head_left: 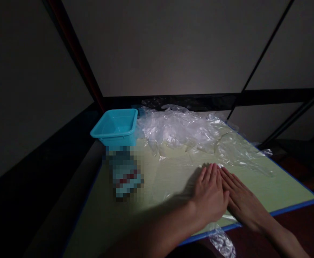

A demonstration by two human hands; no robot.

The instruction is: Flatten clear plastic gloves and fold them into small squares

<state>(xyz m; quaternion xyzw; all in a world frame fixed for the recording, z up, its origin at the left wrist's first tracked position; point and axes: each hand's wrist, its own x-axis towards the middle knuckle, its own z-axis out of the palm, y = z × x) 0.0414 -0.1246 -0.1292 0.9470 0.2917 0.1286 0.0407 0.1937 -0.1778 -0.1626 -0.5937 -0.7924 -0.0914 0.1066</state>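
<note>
Plastic sheeting (200,143) lies under both my palms on the near right part of the pale green mat (286,186), clear and thin, with a crinkled tail of it hanging off the near blue edge just below my wrists. My left hand (209,197) rests flat, fingers straight and pressed together, gripping nothing; my right hand (240,200) lies just beside it, touching along the fingers, equally flat and holding nothing, only bearing down on the film. I judge this film to be very light, limp and slippery, likely to slide on the mat and to cling or crease under pressure, so the best places to take hold look like a free edge or a corner, pinched rather than grabbed, since the flat middle offers no purchase. To the left, near the mat's left side, stands a small object (126,173) too blurred to identify. Farther off, the film gathers into a rumpled, shiny heap across the far part of the mat. At the far left corner, just beside that heap, sits a turquoise plastic tub (116,127), upright.
</note>
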